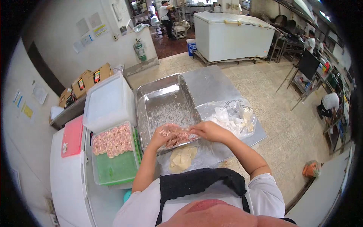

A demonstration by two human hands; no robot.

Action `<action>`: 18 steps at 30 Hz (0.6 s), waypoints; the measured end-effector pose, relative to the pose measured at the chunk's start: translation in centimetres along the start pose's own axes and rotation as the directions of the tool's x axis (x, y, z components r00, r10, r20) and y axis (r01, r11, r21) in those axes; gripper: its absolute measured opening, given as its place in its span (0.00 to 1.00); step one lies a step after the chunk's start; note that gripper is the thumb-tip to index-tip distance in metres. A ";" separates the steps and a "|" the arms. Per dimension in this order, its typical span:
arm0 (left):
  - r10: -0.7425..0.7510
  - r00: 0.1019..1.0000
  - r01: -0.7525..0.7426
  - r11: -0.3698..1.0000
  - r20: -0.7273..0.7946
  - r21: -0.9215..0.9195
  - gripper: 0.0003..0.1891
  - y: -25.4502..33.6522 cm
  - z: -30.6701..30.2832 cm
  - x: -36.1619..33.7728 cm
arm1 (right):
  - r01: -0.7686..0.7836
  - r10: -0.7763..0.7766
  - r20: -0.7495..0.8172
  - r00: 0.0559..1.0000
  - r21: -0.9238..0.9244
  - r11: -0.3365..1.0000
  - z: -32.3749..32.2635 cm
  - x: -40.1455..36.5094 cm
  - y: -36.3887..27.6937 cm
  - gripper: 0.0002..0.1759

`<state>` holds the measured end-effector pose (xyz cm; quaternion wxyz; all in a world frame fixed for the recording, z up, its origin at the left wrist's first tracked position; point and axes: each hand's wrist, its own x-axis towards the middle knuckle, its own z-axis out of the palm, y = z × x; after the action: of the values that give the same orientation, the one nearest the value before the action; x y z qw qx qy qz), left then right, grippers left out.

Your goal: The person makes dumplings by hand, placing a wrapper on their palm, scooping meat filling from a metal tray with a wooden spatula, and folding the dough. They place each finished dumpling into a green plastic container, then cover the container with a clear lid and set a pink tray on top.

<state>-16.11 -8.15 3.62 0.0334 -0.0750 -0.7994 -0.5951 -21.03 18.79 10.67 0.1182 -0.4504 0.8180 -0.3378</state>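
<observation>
My left hand (162, 135) is over the near end of a deep metal tray (160, 102), beside a heap of pinkish ground meat (177, 140). Its fingers are curled, and what they hold is too small to make out. On the right of the meat, my right hand (204, 131) has its fingertips pinched together at the tray's edge. Round pale dough wrappers (182, 158) lie on plastic just below the tray. To the left, rows of filled pieces (112, 140) cover the far part of a green-bottomed container (115, 166).
A plastic bag with white contents (230, 118) lies right of the tray. Stacked lidded containers (107, 100) and a red board (72, 136) stand left. A white chest freezer (232, 38) and several people are farther off.
</observation>
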 end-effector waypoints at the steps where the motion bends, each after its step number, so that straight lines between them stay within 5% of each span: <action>1: 0.107 0.994 -0.108 0.994 0.034 0.026 0.17 0.4 -0.1 0.0 | -0.008 0.008 -0.015 1.000 -0.005 1.000 0.9 -0.2 -0.1 0.18; 5: 0.108 0.977 -0.129 0.986 0.183 0.106 0.16 0.7 -0.7 -0.3 | -0.024 0.024 0.041 0.999 -0.004 1.000 3.4 0.6 1.7 0.17; 8: -0.001 1.000 0.001 1.000 0.014 0.013 0.15 -0.9 -0.3 -1.0 | 0.062 -0.058 0.031 0.998 -0.153 0.986 2.1 1.0 1.2 0.17; 10: -0.171 0.984 0.159 0.970 -0.052 -0.184 0.13 -1.9 -0.4 -0.8 | -0.042 -0.013 -0.122 0.992 -0.438 0.898 1.8 1.4 -1.5 0.17; 14: -0.324 0.924 0.277 0.933 -0.203 -0.231 0.11 -2.7 -0.3 -1.9 | 0.103 -0.146 -0.102 0.984 -0.342 0.934 6.0 3.0 3.5 0.15; 15: -0.294 0.942 0.251 0.938 -0.161 -0.240 0.11 -2.6 -0.5 -2.4 | -0.048 0.013 -0.082 0.997 -0.435 0.899 6.3 3.6 6.4 0.13; 18: -0.317 0.928 0.263 0.929 -0.195 -0.261 0.19 -1.2 -0.8 -3.5 | -0.155 0.201 0.033 0.979 -0.519 0.840 2.1 1.9 6.2 0.15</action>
<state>-12.89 -9.55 2.22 0.0294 0.1119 -0.7179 -0.6865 -25.17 18.60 5.22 0.0598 -0.4017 0.9107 -0.0751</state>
